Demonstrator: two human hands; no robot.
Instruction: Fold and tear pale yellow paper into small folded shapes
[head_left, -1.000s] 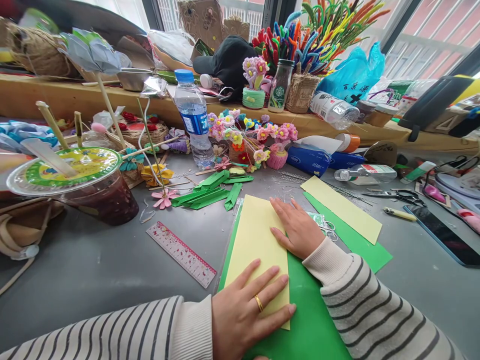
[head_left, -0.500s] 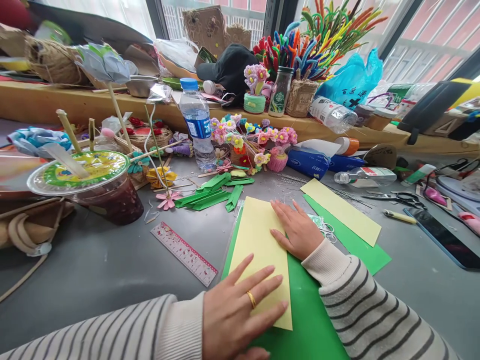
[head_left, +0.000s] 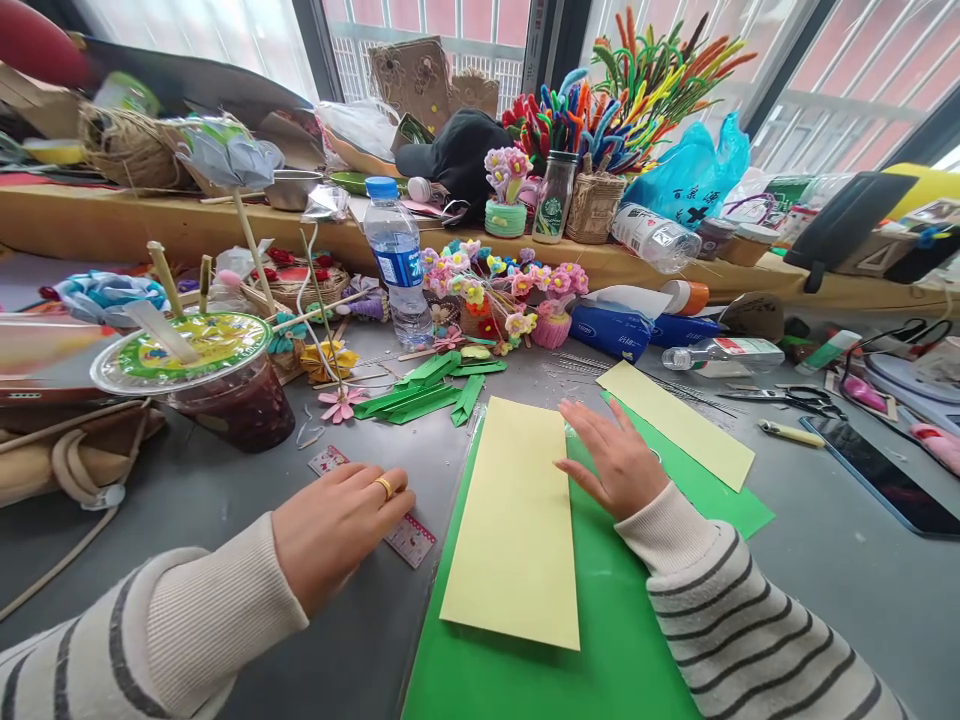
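My left hand lies over the middle of a clear plastic ruler with a pink patterned edge. Its fingers are curled down onto the ruler; the fingertips are partly hidden. A pale yellow paper strip rests on a green sheet right of the ruler. Near the strip's upper right edge is my right hand, open with its fingers apart and holding nothing. Beyond it, a second yellow strip lies across more green paper. Small scissors, nearly covered by the right hand, show only a handle loop.
Folded green paper strips lie ahead. A drink cup stands at left, a water bottle behind. At right are black-handled scissors, a cutter and a phone. Crafts crowd the wooden ledge.
My left hand has left the yellow strip and moved left onto the ruler, its fingers now curled. My right hand has shifted slightly right, to the strip's edge.
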